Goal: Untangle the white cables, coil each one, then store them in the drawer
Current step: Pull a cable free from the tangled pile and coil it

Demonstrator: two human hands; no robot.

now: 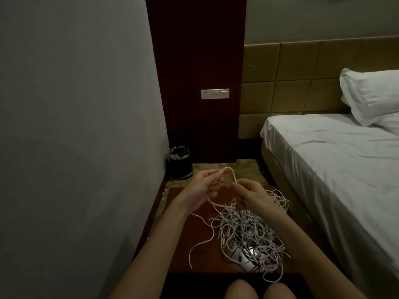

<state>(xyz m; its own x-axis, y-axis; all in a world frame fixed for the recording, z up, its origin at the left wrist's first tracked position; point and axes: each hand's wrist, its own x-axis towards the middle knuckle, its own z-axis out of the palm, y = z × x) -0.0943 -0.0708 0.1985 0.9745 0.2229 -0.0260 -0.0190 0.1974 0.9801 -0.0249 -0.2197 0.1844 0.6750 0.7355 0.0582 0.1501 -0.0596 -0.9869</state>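
A tangled heap of white cables (246, 229) lies on the reddish-brown nightstand top (185, 240). One white cable strand (230, 172) arches up between my two hands above the far part of the nightstand. My left hand (205, 186) pinches one side of that arch with its fingertips. My right hand (250, 195) pinches the other side, just above the heap. The strand runs down from my left hand into the pile. Loose ends trail toward the nightstand's front edge. No drawer is visible from this angle.
A black waste bin (180, 162) stands on the floor against the grey wall, beyond the nightstand. A bed with a white sheet (336, 158) and pillow (371, 93) runs along the right. A white device (244, 255) lies under the cables. My knees (259, 289) show at the bottom.
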